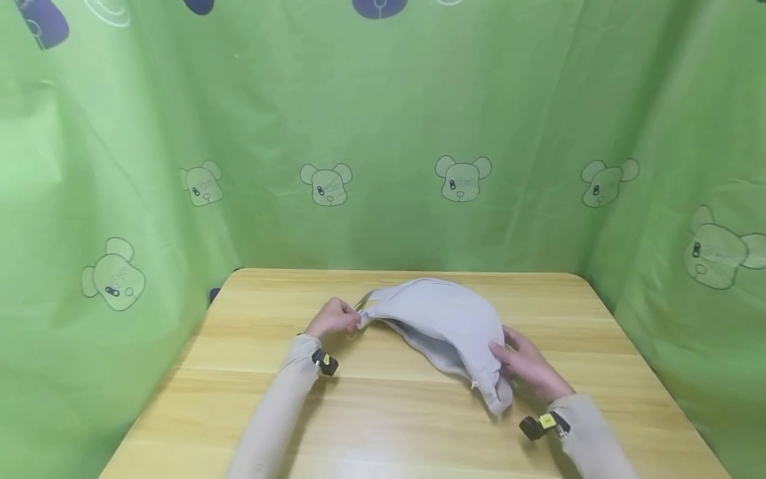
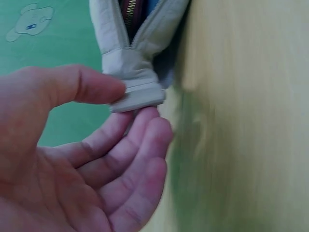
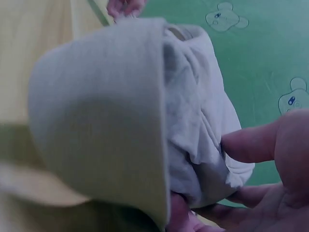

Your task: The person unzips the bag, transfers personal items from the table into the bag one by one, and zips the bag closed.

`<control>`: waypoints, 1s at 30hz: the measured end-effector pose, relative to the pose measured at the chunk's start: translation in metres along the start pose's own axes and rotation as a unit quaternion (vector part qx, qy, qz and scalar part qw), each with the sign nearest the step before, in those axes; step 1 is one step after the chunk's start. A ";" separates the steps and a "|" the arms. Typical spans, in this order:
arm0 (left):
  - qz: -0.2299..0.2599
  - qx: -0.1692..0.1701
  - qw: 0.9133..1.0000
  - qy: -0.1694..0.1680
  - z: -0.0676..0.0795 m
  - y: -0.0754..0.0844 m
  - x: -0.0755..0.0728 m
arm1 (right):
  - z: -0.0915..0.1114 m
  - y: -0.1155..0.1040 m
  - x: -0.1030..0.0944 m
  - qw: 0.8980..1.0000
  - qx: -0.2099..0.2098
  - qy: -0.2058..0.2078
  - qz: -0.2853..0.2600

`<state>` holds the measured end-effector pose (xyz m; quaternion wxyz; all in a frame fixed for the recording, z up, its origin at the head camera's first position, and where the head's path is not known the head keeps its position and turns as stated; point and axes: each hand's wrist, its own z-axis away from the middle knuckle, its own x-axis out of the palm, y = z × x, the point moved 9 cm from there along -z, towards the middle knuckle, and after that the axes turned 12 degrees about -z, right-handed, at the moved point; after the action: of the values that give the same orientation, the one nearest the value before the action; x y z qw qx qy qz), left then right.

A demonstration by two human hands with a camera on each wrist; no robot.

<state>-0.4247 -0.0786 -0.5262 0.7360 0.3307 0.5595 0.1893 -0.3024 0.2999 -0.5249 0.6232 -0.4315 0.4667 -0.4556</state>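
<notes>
Several right-hand fingers [image 1: 514,337] are partly hidden behind the bag [image 1: 445,313]

A bright green, lightly creased sheet [image 1: 389,100] hangs behind and along both sides, folding at the back corners. It is printed with outlined mouse-like or bear-like faces [image 1: 329,186] in a row, and dark purple-blue shapes [image 1: 380,6] are cut off by the upper edge. In front stands a pale yellow wood-grain surface [image 1: 389,426], its far corners rounded, with a soft whitish sheen toward the near side.
</notes>
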 end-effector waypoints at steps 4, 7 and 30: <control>-0.026 -0.004 1.000 -0.015 0.015 -0.002 -0.004 | -0.016 -0.004 -0.004 1.000 -0.004 -0.003 0.021; -0.037 -0.006 0.999 -0.021 0.027 -0.004 -0.006 | -0.029 -0.005 -0.006 1.000 -0.003 0.000 0.026; -0.078 -0.020 0.996 -0.031 0.076 -0.014 -0.017 | -0.098 -0.018 0.003 0.999 -0.021 -0.007 0.043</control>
<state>-0.3588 -0.1208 -0.5120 0.7720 0.2768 0.5567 0.1323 -0.4002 0.2827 -0.5272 0.6365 -0.4274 0.4895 -0.4156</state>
